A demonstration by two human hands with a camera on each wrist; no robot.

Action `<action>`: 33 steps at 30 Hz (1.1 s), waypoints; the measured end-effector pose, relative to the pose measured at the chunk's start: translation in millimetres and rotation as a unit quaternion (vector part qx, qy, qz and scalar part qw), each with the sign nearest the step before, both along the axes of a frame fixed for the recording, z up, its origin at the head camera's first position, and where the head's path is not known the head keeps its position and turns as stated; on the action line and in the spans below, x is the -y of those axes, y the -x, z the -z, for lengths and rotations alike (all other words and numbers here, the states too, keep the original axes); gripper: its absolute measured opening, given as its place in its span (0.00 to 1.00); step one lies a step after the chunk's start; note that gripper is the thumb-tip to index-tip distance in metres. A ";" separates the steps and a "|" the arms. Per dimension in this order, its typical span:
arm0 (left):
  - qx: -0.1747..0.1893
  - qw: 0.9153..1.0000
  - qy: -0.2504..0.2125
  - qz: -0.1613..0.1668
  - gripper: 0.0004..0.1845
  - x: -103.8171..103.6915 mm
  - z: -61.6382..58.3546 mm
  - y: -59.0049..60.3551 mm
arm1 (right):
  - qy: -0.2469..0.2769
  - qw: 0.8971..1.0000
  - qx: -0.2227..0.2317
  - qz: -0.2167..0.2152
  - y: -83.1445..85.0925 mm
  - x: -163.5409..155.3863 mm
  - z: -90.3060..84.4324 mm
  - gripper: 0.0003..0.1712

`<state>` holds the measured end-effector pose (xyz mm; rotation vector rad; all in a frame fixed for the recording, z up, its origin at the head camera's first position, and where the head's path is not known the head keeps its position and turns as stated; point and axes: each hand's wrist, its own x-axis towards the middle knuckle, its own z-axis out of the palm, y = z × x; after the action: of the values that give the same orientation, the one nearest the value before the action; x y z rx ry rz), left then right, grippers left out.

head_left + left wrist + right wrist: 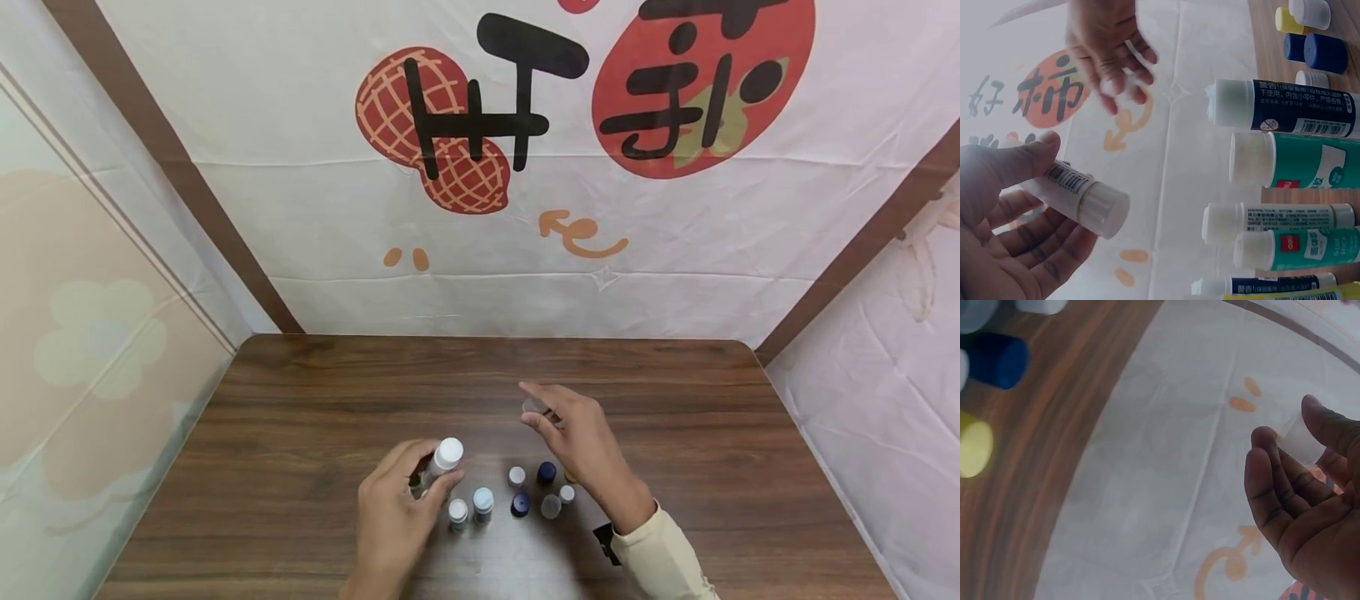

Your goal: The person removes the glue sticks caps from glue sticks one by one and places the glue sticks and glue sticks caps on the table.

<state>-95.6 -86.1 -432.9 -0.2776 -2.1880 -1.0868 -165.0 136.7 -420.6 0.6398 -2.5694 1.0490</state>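
My left hand (397,492) grips a white glue stick (442,460) between thumb and fingers, its pale end pointing up. In the left wrist view the glue stick (1085,197) shows a barcode and a translucent end. A small translucent cap (1300,440) is pinched between the thumb and fingers of my right hand (573,425), raised over the table to the right. Close beside the left hand stand glue sticks with bare pale tops, among them one with a navy label (1304,106) and one with a green label (1297,159).
Loose caps stand right of the glue sticks: blue ones (546,472), white ones (517,476), a translucent one (551,506) and a yellow one (974,445). A black object (606,543) lies by the right sleeve. Behind the wooden table (337,375) hangs a printed cloth (315,217).
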 end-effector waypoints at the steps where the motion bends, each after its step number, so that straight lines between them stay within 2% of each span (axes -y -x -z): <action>1: 0.001 1.000 -0.005 0.001 0.22 0.9 0.0 -1.4 | -0.006 1.000 0.004 0.008 0.8 -1.1 2.6 0.26; 7: 0.003 1.000 -0.020 -0.010 0.23 6.2 3.2 -11.2 | -0.047 0.994 0.067 0.068 5.0 -5.4 16.5 0.24; 11: 0.002 0.999 -0.030 -0.012 0.24 8.9 7.2 -18.3 | -0.056 0.990 0.096 0.089 8.4 -8.6 27.1 0.20; 16: -0.001 0.999 -0.033 -0.009 0.25 11.7 12.6 -23.6 | -0.060 0.989 0.101 0.088 12.3 -12.1 39.8 0.18; 23: 0.022 0.999 -0.029 -0.027 0.24 15.0 18.7 -29.5 | -0.089 0.989 0.088 0.077 15.2 -14.8 53.1 0.18; 29: -0.002 0.999 -0.018 -0.027 0.24 18.0 27.0 -32.3 | -0.096 0.987 0.097 0.081 16.1 -16.6 58.4 0.19; 33: -0.007 0.999 0.011 -0.043 0.24 19.9 36.1 -35.6 | -0.107 0.986 0.101 0.074 17.2 -18.0 61.3 0.19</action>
<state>-60.0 -106.0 -469.1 -0.1983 -2.1797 -1.0105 -182.2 154.8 -481.9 0.4010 -2.8824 0.8366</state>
